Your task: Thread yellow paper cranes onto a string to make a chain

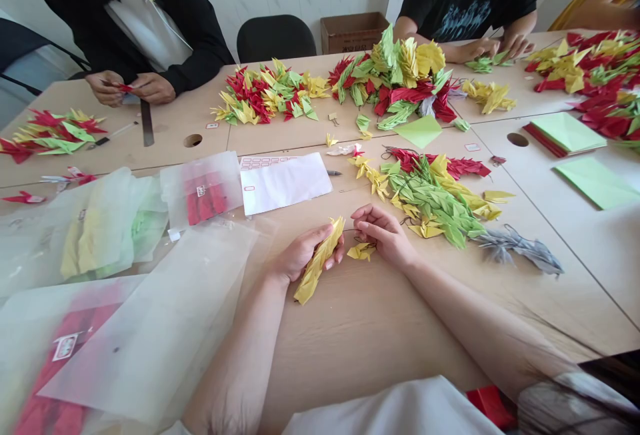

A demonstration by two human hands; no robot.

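My left hand [305, 251] is closed around a strand of yellow folded paper cranes [320, 263], packed tightly together and tilted up to the right. Just to its right is my right hand [383, 231], fingers curled in a pinch; whatever lies between the fingertips is too small to make out. Under that hand a single yellow paper crane [361, 252] is near the tabletop, with a bit of dark thread by it. Beyond my right hand lie strands of green cranes [435, 198], yellow cranes [370, 176] and red cranes [467, 168], with a grey strand [523, 248] nearer me.
Translucent bags [150, 328] holding red, yellow and green strands cover the left side. A white paper sheet [287, 185] lies ahead, beside a pen [334, 173]. Crane heaps [270, 91] and green paper squares [600, 181] lie farther off. Two people work across the table [320, 355].
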